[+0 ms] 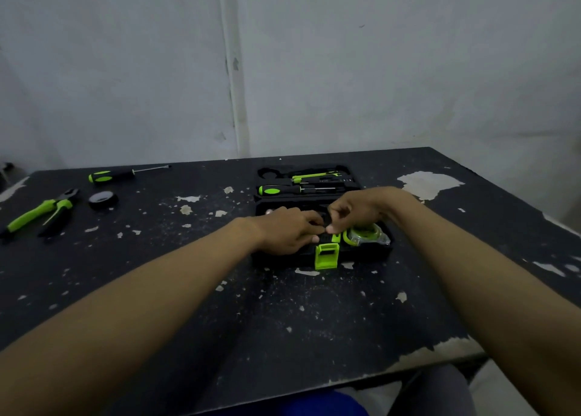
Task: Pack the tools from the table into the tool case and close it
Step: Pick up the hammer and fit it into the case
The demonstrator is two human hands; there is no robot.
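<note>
Your chipped black table (pixel 283 321) carries the open tool case (pixel 361 253) at its middle. Your left hand (pixel 289 230) and right hand (pixel 361 211) meet over its near half, fingers curled; their grip is unclear. Pliers (pixel 41 211), tape roll (pixel 103 200) and 1 screwdriver (pixel 125 174) lie toward the far-left corner, under a scuffed pale wall (pixel 377 69).

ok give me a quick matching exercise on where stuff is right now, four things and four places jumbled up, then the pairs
Things
1. pliers
2. tape roll
3. tape measure
4. green latch

Places
A. lying in the near half of the open tool case
B. hanging at the case's front edge
C. on the table, nearest its left edge
D. on the table, just right of the pliers

Pairs: 1-C, 2-D, 3-A, 4-B
</note>
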